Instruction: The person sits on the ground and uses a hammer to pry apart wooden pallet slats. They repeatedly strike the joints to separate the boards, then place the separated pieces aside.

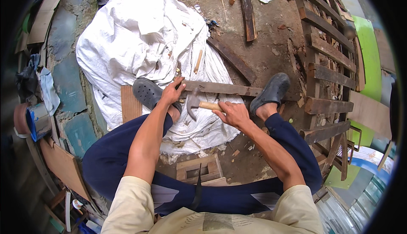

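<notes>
A long, worn wooden plank [237, 89] lies crosswise between my two feet. At its left end my left hand [173, 91] is closed, with fingers on the far edge and thumb at the near side. My right hand [233, 114] grips the wooden handle of a claw hammer [193, 103]. The hammer's metal head is close to the plank's near edge, just right of my left hand, with its claw pointing toward me. Whether the head touches the wood I cannot tell. Something thin and dark, perhaps a nail, shows on the plank beside the head.
A crumpled white sheet [127, 34] spreads beneath and beyond the plank. My dark clogs [273, 90] stand near both ends. A slatted pallet [330, 77] leans at the right. A small wooden frame [199, 169] lies between my legs. Loose beams [246, 11] rest on the dirt floor.
</notes>
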The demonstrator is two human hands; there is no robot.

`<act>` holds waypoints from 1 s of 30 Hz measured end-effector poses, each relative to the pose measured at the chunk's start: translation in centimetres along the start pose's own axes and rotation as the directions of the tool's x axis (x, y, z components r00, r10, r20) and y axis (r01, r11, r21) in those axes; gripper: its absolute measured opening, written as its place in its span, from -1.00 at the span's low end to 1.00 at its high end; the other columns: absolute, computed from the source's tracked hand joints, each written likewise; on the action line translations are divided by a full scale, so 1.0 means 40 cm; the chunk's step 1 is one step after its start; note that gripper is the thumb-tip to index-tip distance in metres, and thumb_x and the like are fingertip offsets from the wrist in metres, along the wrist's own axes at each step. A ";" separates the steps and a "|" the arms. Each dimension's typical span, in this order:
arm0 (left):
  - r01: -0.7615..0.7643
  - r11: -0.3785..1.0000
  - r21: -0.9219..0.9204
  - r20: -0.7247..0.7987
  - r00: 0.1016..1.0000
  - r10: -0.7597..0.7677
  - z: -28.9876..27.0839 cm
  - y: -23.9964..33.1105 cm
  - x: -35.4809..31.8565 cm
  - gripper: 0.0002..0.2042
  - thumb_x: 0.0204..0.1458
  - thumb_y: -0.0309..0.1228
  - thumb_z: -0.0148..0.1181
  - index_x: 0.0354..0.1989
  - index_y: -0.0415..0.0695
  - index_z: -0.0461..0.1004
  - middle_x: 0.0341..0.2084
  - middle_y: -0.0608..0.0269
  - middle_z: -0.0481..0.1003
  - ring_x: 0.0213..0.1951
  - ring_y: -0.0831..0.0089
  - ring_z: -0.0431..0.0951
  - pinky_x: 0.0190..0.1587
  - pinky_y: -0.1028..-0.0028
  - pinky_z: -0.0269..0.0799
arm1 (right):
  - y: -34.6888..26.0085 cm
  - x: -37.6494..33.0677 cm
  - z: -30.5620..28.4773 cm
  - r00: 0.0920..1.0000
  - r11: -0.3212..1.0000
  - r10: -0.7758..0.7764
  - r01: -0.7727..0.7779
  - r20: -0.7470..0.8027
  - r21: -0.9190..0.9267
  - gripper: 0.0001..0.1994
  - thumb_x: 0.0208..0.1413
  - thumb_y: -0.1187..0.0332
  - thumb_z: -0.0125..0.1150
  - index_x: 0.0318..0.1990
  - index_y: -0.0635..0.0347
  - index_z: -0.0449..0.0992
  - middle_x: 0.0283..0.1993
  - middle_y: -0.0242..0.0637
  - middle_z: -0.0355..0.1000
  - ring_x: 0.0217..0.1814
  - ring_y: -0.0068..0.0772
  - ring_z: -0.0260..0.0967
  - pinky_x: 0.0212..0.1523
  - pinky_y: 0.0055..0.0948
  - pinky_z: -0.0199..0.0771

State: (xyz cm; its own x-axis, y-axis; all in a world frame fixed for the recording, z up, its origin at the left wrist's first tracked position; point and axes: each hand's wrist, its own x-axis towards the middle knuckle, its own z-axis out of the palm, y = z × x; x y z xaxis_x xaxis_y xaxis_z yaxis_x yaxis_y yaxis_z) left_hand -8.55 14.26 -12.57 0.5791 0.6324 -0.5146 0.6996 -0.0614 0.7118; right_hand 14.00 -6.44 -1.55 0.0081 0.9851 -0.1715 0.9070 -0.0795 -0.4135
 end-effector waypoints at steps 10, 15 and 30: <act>0.005 1.000 0.000 -0.022 1.000 -0.005 -0.001 0.003 0.008 -0.54 0.23 -0.08 0.09 0.23 -0.02 0.42 0.27 -0.04 0.34 0.35 0.09 0.27 0.33 0.32 0.17 | -0.016 0.017 -0.001 0.989 0.995 0.091 -0.084 -0.117 0.060 -0.61 0.23 -0.10 0.10 -0.23 0.06 0.48 -0.54 -0.19 0.47 -0.60 -0.05 0.47 -0.63 -0.10 0.41; 0.011 0.999 -0.040 -0.020 1.000 -0.011 -0.004 0.025 0.008 -0.53 0.22 -0.06 0.11 0.23 -0.01 0.42 0.28 0.01 0.34 0.35 0.11 0.27 0.34 0.33 0.16 | 0.018 0.034 -0.006 0.997 0.997 -0.072 0.072 0.010 -0.022 -0.60 0.21 -0.12 0.12 -0.23 0.06 0.48 -0.53 -0.20 0.47 -0.60 -0.07 0.46 -0.63 -0.12 0.41; 0.033 0.999 0.014 -0.026 0.999 -0.033 -0.016 0.006 0.011 -0.42 0.18 0.01 0.15 0.28 -0.07 0.37 0.26 0.01 0.37 0.32 0.10 0.31 0.33 0.32 0.19 | -0.029 0.027 0.036 0.939 0.952 0.302 -0.288 -0.164 0.105 -0.59 0.24 -0.11 0.08 -0.22 0.08 0.47 -0.54 -0.18 0.44 -0.56 -0.03 0.48 -0.64 -0.14 0.43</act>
State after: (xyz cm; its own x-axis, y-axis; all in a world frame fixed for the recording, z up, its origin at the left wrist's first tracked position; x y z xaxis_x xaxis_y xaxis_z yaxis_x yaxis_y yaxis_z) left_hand -8.40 15.01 -12.34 0.5448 0.6541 -0.5247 0.7240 -0.0512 0.6879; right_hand 12.36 -5.50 -2.55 0.3505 0.9261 -0.1395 0.8167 -0.3751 -0.4386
